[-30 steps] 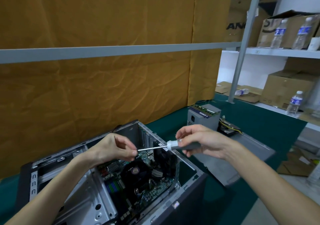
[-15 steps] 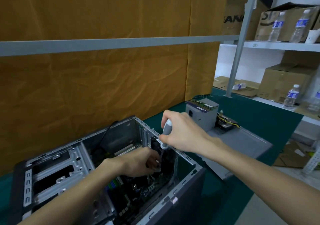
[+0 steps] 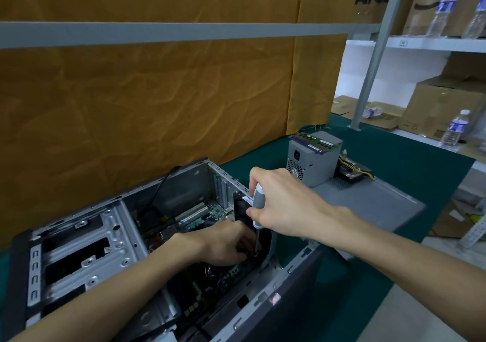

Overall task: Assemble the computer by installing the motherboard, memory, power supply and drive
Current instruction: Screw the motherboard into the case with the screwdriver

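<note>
The motherboard (image 3: 202, 220) lies inside the case (image 3: 79, 239); the power supply (image 3: 313, 157) stands behind-right.

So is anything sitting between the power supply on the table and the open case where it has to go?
Yes. The right hand, gripping the screwdriver, and its forearm cross between the power supply and the case. The left hand is inside the case too.

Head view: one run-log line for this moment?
step: screwing motherboard down | right hand: grips screwdriver, upright, tip inside case | left hand: at tip, grip unclear | power supply: outside case
</note>
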